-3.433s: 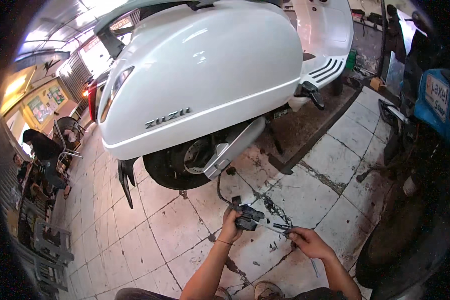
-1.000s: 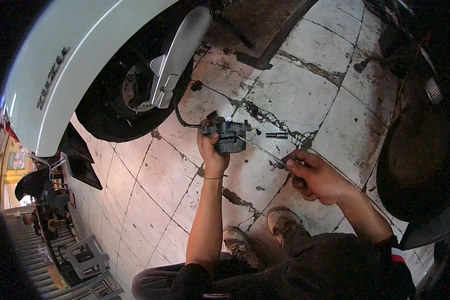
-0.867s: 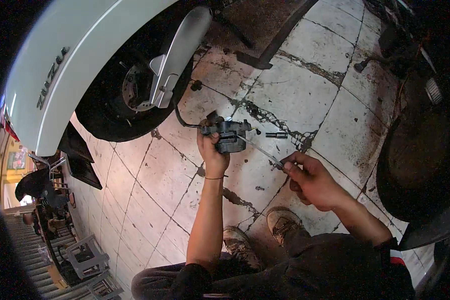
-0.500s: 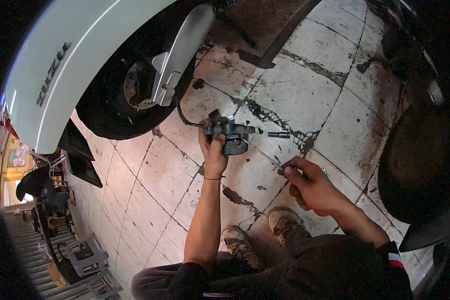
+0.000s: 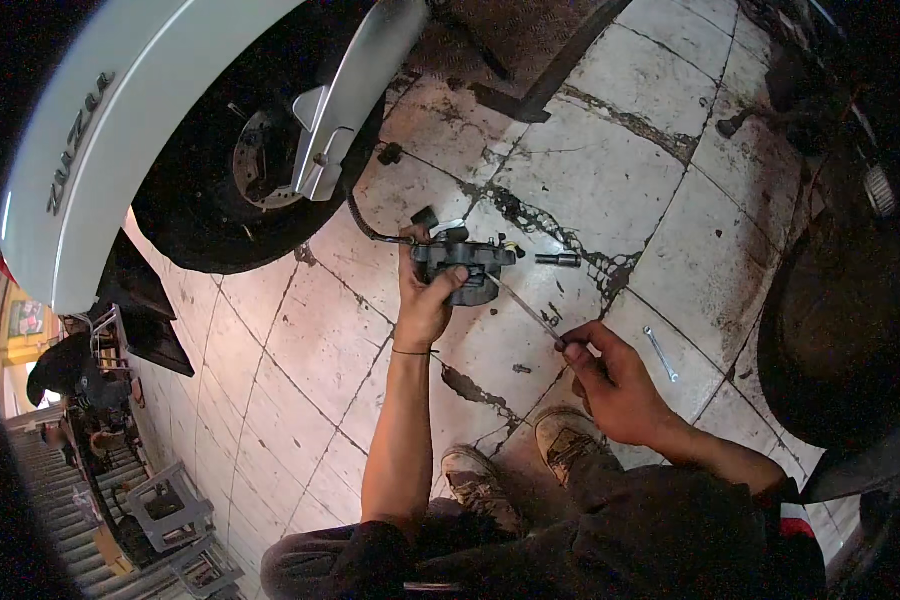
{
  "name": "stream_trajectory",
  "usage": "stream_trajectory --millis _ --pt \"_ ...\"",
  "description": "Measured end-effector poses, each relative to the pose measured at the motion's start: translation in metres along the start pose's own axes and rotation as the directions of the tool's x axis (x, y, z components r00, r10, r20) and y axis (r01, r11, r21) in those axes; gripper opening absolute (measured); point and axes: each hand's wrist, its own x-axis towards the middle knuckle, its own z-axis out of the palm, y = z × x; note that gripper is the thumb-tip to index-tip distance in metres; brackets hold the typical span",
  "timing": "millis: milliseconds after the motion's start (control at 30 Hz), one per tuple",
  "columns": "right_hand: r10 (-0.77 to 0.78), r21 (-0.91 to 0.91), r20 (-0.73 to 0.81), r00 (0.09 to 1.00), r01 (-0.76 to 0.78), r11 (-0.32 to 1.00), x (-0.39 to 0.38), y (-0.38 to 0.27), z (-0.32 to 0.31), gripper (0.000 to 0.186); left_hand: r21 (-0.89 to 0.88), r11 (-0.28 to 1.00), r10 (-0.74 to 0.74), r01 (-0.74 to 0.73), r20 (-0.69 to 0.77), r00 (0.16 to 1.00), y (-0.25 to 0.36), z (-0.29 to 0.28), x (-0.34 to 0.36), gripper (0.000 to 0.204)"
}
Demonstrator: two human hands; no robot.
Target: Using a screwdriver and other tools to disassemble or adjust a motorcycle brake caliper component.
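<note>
My left hand (image 5: 426, 308) is closed around a dark brake caliper (image 5: 485, 257), with the thumb pressed on its near side. A black hose (image 5: 358, 215) runs from the caliper up toward the wheel. To the right, my right hand (image 5: 615, 385) grips a screwdriver (image 5: 528, 312) by its handle, which the fingers mostly hide. Its thin metal shaft slants up to the left, and the tip reaches the caliper's right side. Whether the tip sits inside a gap there I cannot tell.
A scooter's wheel (image 5: 200, 225) and pale body panel (image 5: 120, 130) stand at the upper left. On the cracked tiles lie a dark socket (image 5: 558, 260), a small bolt (image 5: 521, 369) and a wrench (image 5: 660, 355). Another tyre (image 5: 830, 330) rises at the right.
My right hand has shifted slightly down, uncovering the wrench on the floor. My left thumb has moved right along the caliper. The screwdriver tip stays at the caliper.
</note>
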Motion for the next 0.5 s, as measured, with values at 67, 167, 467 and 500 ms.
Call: stream_trajectory --millis 67,167,467,500 --pt "0.050 -0.004 0.031 0.998 -0.050 0.999 0.002 -0.004 -0.003 0.021 -0.005 1.000 -0.024 0.024 -0.023 0.999 0.000 -0.004 -0.001 0.054" --pt "0.107 -0.009 0.067 0.992 -0.106 0.994 0.003 -0.013 -0.008 0.020 0.062 0.997 -0.037 0.040 -0.061 0.997 0.003 -0.004 -0.001 0.059" --pt "-0.045 -0.235 0.105 0.994 0.068 0.970 0.004 -0.044 -0.040 0.018 -0.042 0.995 -0.096 0.095 -0.018 0.995 0.006 -0.001 0.001 0.065" --pt "0.048 -0.265 0.131 0.990 -0.011 0.964 0.006 -0.055 -0.045 0.018 -0.050 0.994 -0.097 0.096 -0.014 0.995 0.008 -0.003 0.000 0.065"
